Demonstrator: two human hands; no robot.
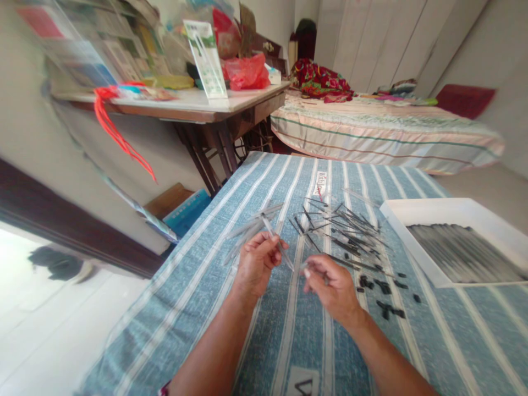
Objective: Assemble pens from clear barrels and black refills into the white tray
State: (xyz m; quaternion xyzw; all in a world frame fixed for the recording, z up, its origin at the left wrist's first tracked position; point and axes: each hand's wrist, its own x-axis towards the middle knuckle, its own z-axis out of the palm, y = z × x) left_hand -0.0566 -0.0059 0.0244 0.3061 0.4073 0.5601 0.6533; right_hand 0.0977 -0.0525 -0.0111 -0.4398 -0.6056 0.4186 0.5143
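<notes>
My left hand [259, 263] is closed around a slim pen [285, 257] with a clear barrel, its lower end slanting toward my right hand. Close by, my right hand [332, 286] makes a pinch near that end; whatever small, pale thing may be between the fingertips is too blurred to name. Behind my left hand lies a loose bunch of clear pen barrels [243, 226]. Dark pen refills [350, 225] are strewn beyond my right hand. Several small black caps [383, 287] lie on the cloth to its right.
A white tray [433, 204] with a row of dark-filled pens [462, 253] stands at the right. A blue striped cloth [173, 330] covers the table. A cluttered desk [247, 102] is at the back left, and a bed [383, 126] stands behind.
</notes>
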